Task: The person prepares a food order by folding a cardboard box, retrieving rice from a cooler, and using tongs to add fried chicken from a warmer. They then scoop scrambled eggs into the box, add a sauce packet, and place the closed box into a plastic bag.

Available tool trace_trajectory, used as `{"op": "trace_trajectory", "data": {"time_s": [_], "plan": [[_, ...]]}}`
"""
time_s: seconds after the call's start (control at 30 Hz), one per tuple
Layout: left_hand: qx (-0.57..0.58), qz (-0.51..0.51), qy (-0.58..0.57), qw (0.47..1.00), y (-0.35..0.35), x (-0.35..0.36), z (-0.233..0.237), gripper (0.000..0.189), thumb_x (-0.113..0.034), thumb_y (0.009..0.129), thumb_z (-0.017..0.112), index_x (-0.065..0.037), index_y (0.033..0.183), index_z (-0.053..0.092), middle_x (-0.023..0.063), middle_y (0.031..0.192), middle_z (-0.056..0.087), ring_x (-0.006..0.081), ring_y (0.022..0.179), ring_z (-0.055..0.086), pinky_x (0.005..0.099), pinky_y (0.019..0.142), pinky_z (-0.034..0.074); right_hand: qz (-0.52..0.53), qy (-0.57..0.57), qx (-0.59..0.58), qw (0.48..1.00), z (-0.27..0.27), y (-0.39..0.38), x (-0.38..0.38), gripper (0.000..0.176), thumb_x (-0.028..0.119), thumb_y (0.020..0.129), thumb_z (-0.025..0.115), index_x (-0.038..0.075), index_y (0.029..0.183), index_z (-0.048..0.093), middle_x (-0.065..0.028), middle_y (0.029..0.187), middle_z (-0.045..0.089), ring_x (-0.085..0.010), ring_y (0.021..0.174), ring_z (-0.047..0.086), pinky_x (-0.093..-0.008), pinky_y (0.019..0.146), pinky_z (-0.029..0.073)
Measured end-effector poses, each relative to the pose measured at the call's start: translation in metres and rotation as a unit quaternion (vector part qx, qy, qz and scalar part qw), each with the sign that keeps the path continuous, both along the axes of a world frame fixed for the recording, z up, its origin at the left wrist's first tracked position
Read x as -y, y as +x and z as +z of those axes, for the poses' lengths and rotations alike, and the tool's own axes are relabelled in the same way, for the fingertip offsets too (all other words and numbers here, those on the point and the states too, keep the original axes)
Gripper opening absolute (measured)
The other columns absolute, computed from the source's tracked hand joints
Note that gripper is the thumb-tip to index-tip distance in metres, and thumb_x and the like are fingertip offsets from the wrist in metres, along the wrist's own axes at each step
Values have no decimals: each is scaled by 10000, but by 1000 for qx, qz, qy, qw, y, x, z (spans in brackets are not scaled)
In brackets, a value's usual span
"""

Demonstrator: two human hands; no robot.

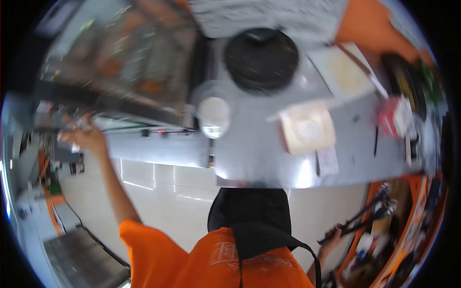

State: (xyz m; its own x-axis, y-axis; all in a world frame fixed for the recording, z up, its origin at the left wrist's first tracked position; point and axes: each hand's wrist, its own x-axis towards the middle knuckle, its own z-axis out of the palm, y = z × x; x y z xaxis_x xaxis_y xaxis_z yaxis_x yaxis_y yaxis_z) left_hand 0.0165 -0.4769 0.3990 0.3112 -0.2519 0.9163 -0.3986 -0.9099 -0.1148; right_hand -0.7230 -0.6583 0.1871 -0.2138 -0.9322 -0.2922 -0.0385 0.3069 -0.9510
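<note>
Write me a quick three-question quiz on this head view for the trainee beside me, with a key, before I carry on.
1. Short answer: which hand holds the black tongs?
2. True or false: the left hand is stretched out to the left side of the view, away from the open box.
3. Multiple choice: as seen in this view, where is the open box relative to the round black disc?
A) Above it
B) Below it and to the right
C) Below it and to the left

Key:
1. The right hand.
2. True.
3. B.
</note>
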Motion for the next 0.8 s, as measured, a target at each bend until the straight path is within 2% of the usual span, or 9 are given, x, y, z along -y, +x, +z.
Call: {"op": "trace_trajectory", "data": {"time_s": [0.07,0.13,0.23,0.33,0.43,0.47,0.53,0.7,0.8], "plan": [[-39,-27,-39,998,-6,-4,7,661,-483,897,559,-167,1440,356,420,1423,158,527,1354,162,549,1087,179,101,-140,-88,981,71,59,31,483,301,911,574,20,1273,421,0,819,467,-46,557,398,-194,451,319],[-73,-42,-66,994,3,-12,13,646,-454,893,577,-190,1439,353,358,1482,47,510,1372,101,627,1045,124,182,-186,-164,952,81,58,59,613,377,916,575,2,1348,354,-13,841,454,-55,577,405,-198,462,316],[-79,-49,-53,994,17,-38,20,762,-455,873,606,-156,1472,242,344,1487,-25,511,1371,70,633,1045,104,273,-257,-182,909,176,144,48,869,588,807,636,-22,1362,364,-30,854,483,-75,635,444,-209,511,356],[-63,-119,-86,987,39,-55,19,893,-474,845,635,-105,1488,137,345,1482,-71,523,1363,60,637,1045,98,318,-350,-266,840,203,191,19,935,633,733,680,-47,1322,426,-41,854,514,-110,661,474,-238,523,381],[-78,-162,-104,978,63,-73,14,990,-486,822,658,-60,1487,61,357,1473,-94,538,1355,34,650,1039,79,398,-333,-327,789,230,250,-36,946,608,651,758,-65,1259,490,-47,823,532,-144,671,481,-283,561,402],[-79,-172,-104,976,71,-79,12,993,-482,821,661,-62,1488,58,356,1474,-95,537,1356,31,653,1037,76,440,-284,-332,785,239,273,-55,949,621,660,747,-63,1263,486,-42,819,517,-142,679,470,-288,587,403],[-75,-193,-101,973,88,-91,12,999,-473,818,668,-64,1489,52,354,1475,-98,534,1359,25,658,1034,71,495,-315,-336,736,248,324,-86,818,450,621,830,-61,1186,535,-80,696,498,-185,581,480,-313,530,402],[-96,-236,-103,962,115,-116,14,1021,-451,803,690,-69,1489,38,352,1473,-114,529,1365,-2,664,1033,61,493,-254,-373,744,240,401,-149,664,277,703,774,-53,1214,507,-110,700,516,-240,572,503,-339,526,411],[-100,-254,-107,956,126,-129,18,1045,-455,793,698,-74,1488,16,355,1470,-123,523,1370,-26,667,1035,54,479,-239,-376,756,246,431,-170,660,271,719,752,-46,1236,493,-116,712,512,-251,589,513,-347,537,418]]}}
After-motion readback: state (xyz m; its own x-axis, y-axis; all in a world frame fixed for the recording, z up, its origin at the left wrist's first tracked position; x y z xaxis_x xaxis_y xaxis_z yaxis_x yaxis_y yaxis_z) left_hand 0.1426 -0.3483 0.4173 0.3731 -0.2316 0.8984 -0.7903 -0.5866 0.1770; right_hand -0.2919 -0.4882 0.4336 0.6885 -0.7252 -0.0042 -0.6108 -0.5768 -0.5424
